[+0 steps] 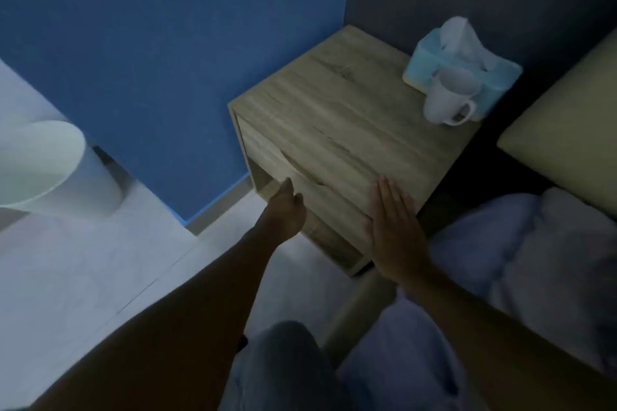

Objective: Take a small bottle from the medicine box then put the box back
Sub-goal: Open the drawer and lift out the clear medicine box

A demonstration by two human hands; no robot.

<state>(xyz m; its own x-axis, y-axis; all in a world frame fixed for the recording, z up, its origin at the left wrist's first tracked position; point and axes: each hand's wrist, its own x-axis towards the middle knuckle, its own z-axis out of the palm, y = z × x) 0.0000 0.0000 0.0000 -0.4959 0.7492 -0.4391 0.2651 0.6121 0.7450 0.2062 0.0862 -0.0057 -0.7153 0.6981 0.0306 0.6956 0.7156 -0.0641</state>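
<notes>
Left hand (286,207): grip narrow, apparently on the drawer (300,173) front's edge.
Right hand (394,227): flat, grip wide, on nightstand (337,103) corner.

A nightstand (337,130) stands in the corner, with a wall behind it and a bed (521,243) to its right. On its back right corner sits a tissue box (430,57), with a mug (447,97) just in front, touching it. A bin (43,167) stands on the floor, far left.
</notes>
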